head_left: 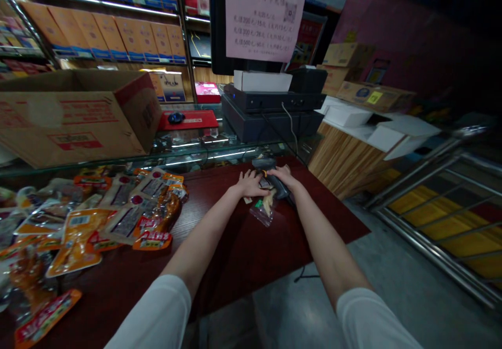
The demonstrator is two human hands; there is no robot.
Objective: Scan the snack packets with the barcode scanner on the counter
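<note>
A small clear snack packet (263, 208) with pale food and a green label lies on the dark red counter (235, 244). My left hand (249, 183) rests on its upper edge with fingers spread flat. My right hand (283, 176) is wrapped round the handle of a dark handheld scanner (274, 181), whose head sits just above the packet. A cable runs from the scanner toward the back.
Several orange and clear snack packets (117, 218) lie heaped at the left. A large cardboard box (74, 114) stands on the glass counter behind them. A black register (274, 108) with a pink notice (262, 14) sits straight ahead. Shelves of boxes line the back wall.
</note>
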